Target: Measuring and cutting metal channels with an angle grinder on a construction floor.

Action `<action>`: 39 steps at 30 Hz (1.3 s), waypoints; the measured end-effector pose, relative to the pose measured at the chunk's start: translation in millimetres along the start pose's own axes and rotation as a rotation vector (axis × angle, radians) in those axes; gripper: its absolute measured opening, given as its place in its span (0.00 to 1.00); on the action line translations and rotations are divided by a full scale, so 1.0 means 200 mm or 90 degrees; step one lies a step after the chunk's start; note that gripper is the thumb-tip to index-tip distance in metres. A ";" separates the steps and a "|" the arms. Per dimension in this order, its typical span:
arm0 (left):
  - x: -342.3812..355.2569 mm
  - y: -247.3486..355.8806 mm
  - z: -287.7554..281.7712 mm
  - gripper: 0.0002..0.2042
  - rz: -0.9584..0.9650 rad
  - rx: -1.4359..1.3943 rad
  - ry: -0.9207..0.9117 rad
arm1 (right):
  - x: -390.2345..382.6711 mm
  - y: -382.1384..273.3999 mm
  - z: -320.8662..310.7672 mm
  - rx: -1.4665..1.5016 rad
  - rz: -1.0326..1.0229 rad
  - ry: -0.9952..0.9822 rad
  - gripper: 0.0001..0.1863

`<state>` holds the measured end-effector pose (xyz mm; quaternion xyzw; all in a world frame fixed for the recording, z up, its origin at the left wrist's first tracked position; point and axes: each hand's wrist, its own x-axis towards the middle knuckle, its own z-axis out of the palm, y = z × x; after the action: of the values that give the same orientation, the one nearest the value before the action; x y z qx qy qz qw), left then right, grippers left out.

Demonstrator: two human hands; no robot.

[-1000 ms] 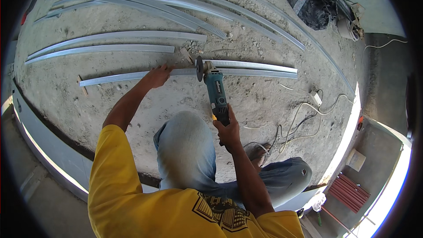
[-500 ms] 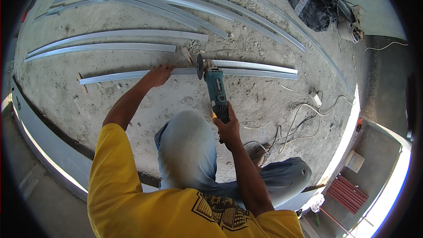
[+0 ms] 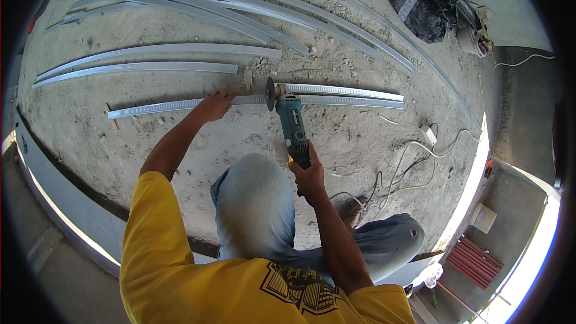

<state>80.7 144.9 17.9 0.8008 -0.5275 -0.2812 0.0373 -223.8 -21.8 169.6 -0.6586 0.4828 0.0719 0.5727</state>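
Observation:
My right hand [image 3: 309, 175] is wrapped round the rear handle of a teal and black angle grinder [image 3: 293, 125]. The grinder's cutting disc [image 3: 270, 94] stands upright at a silvery metal channel [image 3: 159, 107] lying across the ground; whether it touches the metal I cannot tell. To the left of the disc, my left hand [image 3: 216, 106] holds the same channel from above, its fingers reaching over the far edge. A second channel [image 3: 354, 90] lies close behind the right part of this one. Just beyond the left fingertips is a small wood piece [image 3: 248, 79].
Several more metal channels [image 3: 159, 49] lie farther off on the rough concrete floor [image 3: 360, 138]. A pale cord [image 3: 401, 184] with a white socket box [image 3: 428, 135] curls at right. Black plastic bags [image 3: 423, 12] sit at the far right. My bent knee [image 3: 255, 195] is close below the grinder.
The grinder's disc has come slightly nearer to me. The small wood piece has turned and shifted a little left. Both hands keep nearly the same places.

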 end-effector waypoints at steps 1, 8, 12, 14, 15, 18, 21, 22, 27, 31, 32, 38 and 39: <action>0.00 0.00 0.00 0.27 0.002 0.000 0.000 | 0.00 0.01 0.00 -0.001 -0.001 0.003 0.43; -0.02 -0.01 0.00 0.25 0.015 0.008 0.042 | -0.01 0.02 -0.01 0.013 -0.004 -0.002 0.43; -0.06 0.04 -0.06 0.22 0.054 0.003 0.096 | -0.09 -0.11 -0.07 0.057 0.052 -0.018 0.42; -0.06 0.07 -0.10 0.21 0.068 -0.006 0.111 | -0.11 -0.13 -0.10 0.092 0.006 0.015 0.42; -0.06 0.09 -0.13 0.20 0.080 -0.018 0.126 | -0.12 -0.14 -0.12 0.093 0.004 0.018 0.42; -0.05 0.13 -0.19 0.20 0.077 -0.025 0.139 | -0.14 -0.20 -0.18 0.116 -0.016 0.023 0.41; -0.03 0.17 -0.26 0.20 0.085 -0.004 0.162 | -0.15 -0.23 -0.22 0.108 -0.023 0.030 0.42; -0.02 0.18 -0.28 0.20 0.089 -0.002 0.163 | -0.15 -0.23 -0.24 0.105 -0.037 0.033 0.42; 0.07 0.23 -0.36 0.20 0.122 0.013 0.195 | -0.11 -0.16 -0.27 0.083 -0.111 0.051 0.42; 0.10 0.25 -0.39 0.20 0.134 0.027 0.210 | -0.10 -0.16 -0.28 0.074 -0.106 0.053 0.42; 0.10 0.26 -0.39 0.20 0.135 0.031 0.206 | -0.10 -0.16 -0.28 0.074 -0.109 0.052 0.42; 0.11 0.26 -0.40 0.21 0.155 0.035 0.232 | -0.09 -0.14 -0.29 0.053 -0.128 0.068 0.42; 0.11 0.27 -0.40 0.21 0.156 0.033 0.236 | -0.09 -0.15 -0.29 0.054 -0.129 0.067 0.42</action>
<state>82.7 83.7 95.8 0.7695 -0.6119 -0.1089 0.1469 -238.8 -64.3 220.5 -0.6820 0.4461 -0.0416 0.5780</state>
